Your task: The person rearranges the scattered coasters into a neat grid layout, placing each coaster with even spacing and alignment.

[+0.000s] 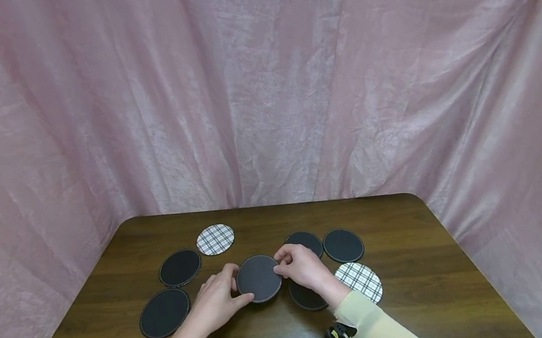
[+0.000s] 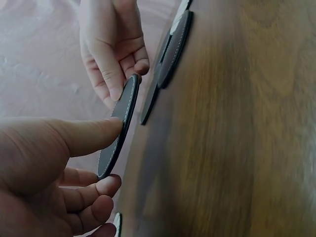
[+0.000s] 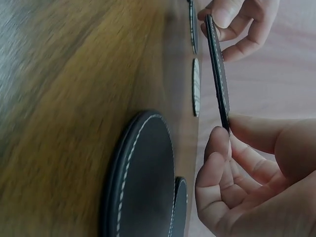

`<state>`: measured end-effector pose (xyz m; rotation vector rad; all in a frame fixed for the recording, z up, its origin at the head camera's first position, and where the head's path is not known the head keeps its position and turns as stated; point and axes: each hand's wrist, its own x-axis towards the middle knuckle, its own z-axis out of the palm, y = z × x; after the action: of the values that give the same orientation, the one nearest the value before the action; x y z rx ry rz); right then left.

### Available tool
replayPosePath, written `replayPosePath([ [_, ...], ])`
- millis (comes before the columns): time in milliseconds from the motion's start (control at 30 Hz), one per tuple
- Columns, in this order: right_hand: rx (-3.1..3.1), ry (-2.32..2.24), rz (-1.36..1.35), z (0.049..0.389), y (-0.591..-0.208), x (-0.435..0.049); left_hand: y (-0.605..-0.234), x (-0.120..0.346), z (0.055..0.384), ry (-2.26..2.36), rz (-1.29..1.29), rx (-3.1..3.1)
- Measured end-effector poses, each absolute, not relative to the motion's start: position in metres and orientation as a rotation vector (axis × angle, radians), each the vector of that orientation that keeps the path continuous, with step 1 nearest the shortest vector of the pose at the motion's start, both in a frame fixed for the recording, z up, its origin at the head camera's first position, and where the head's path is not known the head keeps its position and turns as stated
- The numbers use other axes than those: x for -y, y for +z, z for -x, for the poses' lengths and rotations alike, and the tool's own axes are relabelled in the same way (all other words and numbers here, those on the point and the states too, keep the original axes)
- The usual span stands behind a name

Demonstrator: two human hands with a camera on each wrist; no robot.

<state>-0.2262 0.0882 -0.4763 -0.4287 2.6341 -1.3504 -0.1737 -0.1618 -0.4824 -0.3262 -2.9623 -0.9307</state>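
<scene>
A round black coaster (image 1: 259,279) with pale stitching round its rim is held just above the middle of the table. My left hand (image 1: 218,302) pinches its left edge; in the left wrist view the thumb lies on the coaster (image 2: 120,129) with fingers beneath. On the opposite edge, my right hand (image 1: 305,266) pinches the same coaster between thumb and fingertips, as the right wrist view also shows on the coaster's edge (image 3: 218,74). Below the right hand and wrist lie two black coasters, one farther back (image 1: 305,238) and one nearer (image 1: 305,297), both partly hidden.
Two black coasters (image 1: 180,268) (image 1: 164,314) and a checked white coaster (image 1: 215,239) lie on the left of the wooden table (image 1: 437,284). Right of the hands are another black coaster (image 1: 343,245) and a checked one (image 1: 359,281). Pink curtains (image 1: 263,92) hang behind.
</scene>
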Motion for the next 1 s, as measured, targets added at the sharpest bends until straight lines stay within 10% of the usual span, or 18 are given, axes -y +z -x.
replayPosePath([
  [567, -2.889, -1.048, 0.624, 0.250, -0.536, -0.100, -0.494, 0.151, 0.173, -0.925, 0.327, 3.022],
  [1000, -2.862, -0.964, 0.542, 0.223, -0.488, -0.093, -0.496, 0.149, 0.171, -0.836, 0.320, 3.035],
])
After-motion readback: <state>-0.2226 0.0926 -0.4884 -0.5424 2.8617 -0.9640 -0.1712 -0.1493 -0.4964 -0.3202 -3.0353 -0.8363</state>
